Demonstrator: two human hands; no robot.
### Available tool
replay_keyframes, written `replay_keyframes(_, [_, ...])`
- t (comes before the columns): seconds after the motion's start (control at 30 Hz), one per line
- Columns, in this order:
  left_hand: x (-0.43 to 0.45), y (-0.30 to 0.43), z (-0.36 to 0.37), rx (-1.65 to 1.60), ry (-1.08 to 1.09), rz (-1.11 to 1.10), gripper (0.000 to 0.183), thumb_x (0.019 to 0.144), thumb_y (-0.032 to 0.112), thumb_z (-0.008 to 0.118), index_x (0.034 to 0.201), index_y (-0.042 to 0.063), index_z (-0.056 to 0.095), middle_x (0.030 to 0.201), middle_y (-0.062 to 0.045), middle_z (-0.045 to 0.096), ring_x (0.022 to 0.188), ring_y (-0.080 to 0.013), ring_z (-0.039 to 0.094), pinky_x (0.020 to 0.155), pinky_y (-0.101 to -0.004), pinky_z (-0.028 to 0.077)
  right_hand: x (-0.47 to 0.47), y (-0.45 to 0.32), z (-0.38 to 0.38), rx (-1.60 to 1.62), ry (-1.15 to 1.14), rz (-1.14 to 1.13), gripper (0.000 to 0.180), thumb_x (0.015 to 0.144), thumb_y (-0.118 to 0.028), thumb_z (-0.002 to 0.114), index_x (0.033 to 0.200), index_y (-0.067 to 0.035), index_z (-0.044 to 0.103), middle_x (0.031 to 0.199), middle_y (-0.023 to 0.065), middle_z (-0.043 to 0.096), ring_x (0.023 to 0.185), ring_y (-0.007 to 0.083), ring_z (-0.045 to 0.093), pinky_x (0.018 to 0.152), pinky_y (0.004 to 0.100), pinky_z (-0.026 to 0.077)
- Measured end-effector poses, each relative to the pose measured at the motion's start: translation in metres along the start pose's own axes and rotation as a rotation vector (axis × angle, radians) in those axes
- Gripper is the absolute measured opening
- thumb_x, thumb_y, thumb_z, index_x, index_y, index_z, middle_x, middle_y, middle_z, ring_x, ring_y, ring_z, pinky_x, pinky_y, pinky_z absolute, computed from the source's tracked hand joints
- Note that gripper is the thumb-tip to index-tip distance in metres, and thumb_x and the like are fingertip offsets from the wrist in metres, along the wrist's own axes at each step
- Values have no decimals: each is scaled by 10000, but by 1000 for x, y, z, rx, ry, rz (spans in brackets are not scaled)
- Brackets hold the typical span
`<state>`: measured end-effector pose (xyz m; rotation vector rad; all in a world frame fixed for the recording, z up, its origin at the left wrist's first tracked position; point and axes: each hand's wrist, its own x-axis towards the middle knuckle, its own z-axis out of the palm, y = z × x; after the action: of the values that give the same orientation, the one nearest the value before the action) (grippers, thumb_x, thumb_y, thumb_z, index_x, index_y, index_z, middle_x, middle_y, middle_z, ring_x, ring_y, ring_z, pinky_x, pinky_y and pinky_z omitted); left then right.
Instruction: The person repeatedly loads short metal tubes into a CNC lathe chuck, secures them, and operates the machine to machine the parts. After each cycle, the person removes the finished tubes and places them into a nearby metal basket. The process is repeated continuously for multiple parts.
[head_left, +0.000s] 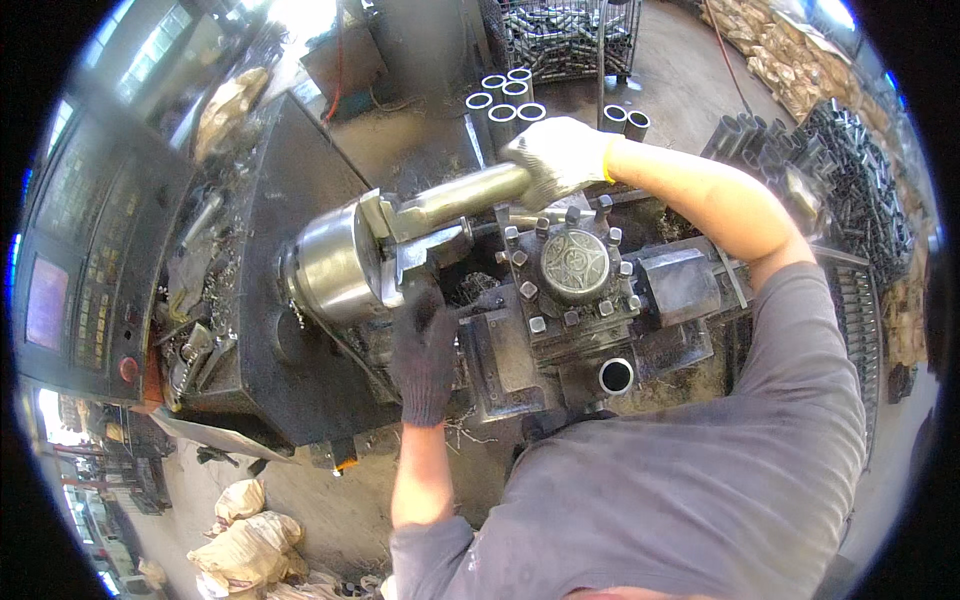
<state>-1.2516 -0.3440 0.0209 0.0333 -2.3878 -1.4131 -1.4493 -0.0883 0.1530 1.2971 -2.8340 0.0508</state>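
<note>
A lathe's metal chuck (341, 259) stands left of centre, its stepped jaws facing right. My right hand (559, 161), in a pale glove, is closed around the far end of a cylindrical metal bar or tube (469, 196). The other end of that piece lies at the upper jaws. My left hand (426, 349), in a dark knitted glove, is at the lower chuck jaw (420, 255); its fingers are blurred, and whether they grip the jaw is unclear. Right of the chuck sits the square tool post (574, 270) with several clamping bolts. A short tube (616, 376) stands upright below it.
A control panel (82, 300) is at the left. Several upright metal tubes (502, 112) stand behind the lathe, near a wire cage (570, 37) of metal parts. A heap of metal pieces (862, 180) lies at right. Filled sacks (251, 547) lie at lower left. Metal shavings (480, 283) lie beneath the jaws.
</note>
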Motion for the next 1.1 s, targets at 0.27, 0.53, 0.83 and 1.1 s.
replay_keyframes(0.27, [-182,-202,-59,-553,494,-739,307,974,293,666,1179,64,683,1055,-59,684,965,-214,642,844,-400,536,18,59,109,-19,-215,2,346,714,-368,762,814,-37,780,815,222,741,756,384,742,660,498,564])
replay_keyframes(0.53, [-241,-270,-159,-969,966,-780,392,1020,557,492,878,193,526,751,-4,531,673,-243,518,626,-441,437,20,79,148,247,-301,15,468,713,-393,790,969,-2,752,886,253,736,833,425,723,750,493,559])
replay_keyframes(0.83, [-227,-245,-182,-872,979,-836,546,1032,669,425,716,225,465,556,36,434,471,-157,387,549,-361,434,24,73,133,181,-317,19,554,699,-494,824,934,4,765,853,247,734,784,402,716,722,483,553])
replay_keyframes(1.1, [-233,-248,-199,-1042,846,-832,580,1023,710,369,673,258,471,506,51,436,430,-168,376,693,-524,449,22,57,121,160,-329,-56,440,735,-383,800,948,-2,752,847,231,738,802,395,734,716,466,575])
